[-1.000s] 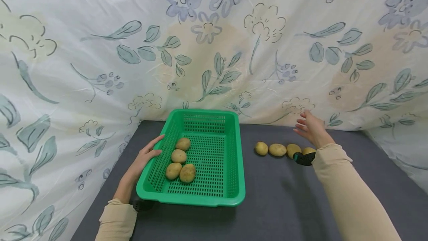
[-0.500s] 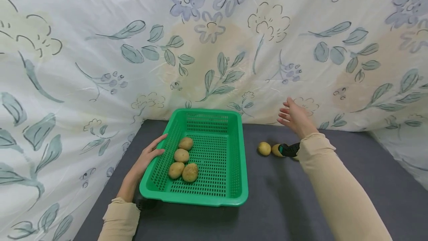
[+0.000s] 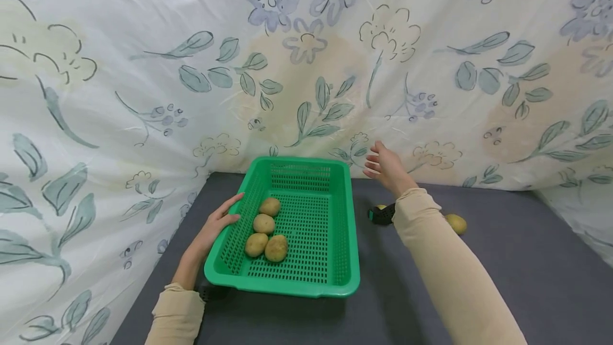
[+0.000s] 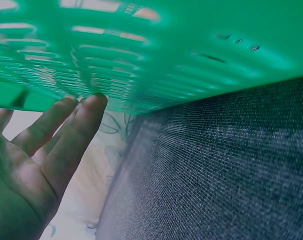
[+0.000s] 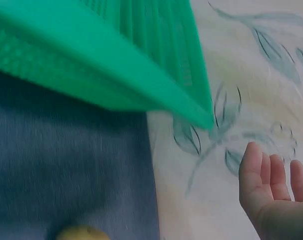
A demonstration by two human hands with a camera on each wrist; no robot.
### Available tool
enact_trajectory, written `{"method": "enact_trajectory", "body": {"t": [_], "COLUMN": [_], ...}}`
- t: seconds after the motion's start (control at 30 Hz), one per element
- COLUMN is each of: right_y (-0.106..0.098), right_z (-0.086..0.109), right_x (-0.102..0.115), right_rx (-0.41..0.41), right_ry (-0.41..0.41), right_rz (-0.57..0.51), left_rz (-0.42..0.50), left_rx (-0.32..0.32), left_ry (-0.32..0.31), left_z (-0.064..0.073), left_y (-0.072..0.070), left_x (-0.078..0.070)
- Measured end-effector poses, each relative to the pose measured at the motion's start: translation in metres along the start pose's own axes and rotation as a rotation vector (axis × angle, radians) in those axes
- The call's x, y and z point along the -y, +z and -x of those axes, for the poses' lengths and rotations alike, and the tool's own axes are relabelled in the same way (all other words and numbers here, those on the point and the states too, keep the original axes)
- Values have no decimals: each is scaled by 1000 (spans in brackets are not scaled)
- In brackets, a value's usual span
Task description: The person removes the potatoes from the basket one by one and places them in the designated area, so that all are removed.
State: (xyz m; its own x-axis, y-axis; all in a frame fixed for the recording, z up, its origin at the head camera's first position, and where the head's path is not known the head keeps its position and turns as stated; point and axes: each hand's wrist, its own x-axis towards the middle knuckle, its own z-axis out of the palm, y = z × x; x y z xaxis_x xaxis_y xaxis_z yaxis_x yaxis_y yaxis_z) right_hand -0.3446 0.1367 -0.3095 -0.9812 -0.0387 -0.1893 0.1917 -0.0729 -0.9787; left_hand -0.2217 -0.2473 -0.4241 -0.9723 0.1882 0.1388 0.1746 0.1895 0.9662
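Observation:
A green plastic basket with slotted walls stands on the dark table. Several potatoes lie along the left part of its floor. My left hand is at the basket's left rim; in the left wrist view its fairly straight fingers touch the outer wall. Beyond the basket's right side, my right hand is raised in the air, fingers apart and holding nothing. One potato lies on the table right of the right forearm. A second potato is mostly covered by the wrist band.
Behind the table hangs a pale curtain printed with flowers and leaves. The dark tabletop extends to the right and in front of the basket. A black band sits on the right wrist.
My right hand has moved left from above the potato row towards the basket, with nothing in it. The rightmost potato has come into view behind the forearm. My left hand stays at the rim.

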Motion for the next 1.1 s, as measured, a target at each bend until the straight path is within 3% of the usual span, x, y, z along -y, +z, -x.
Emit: {"method": "enact_trajectory", "body": {"t": [0.47, 1.1], "right_y": [54, 93], "right_z": [-2, -5], "right_x": [-9, -37], "right_rx": [96, 158], "right_ry": [3, 57], "right_rz": [-67, -245], "left_rz": [-10, 29], "left_rx": [-7, -7], "left_ry": [-2, -25], "left_z": [0, 0], "left_y": [-1, 1], "left_x": [-4, -1]}}
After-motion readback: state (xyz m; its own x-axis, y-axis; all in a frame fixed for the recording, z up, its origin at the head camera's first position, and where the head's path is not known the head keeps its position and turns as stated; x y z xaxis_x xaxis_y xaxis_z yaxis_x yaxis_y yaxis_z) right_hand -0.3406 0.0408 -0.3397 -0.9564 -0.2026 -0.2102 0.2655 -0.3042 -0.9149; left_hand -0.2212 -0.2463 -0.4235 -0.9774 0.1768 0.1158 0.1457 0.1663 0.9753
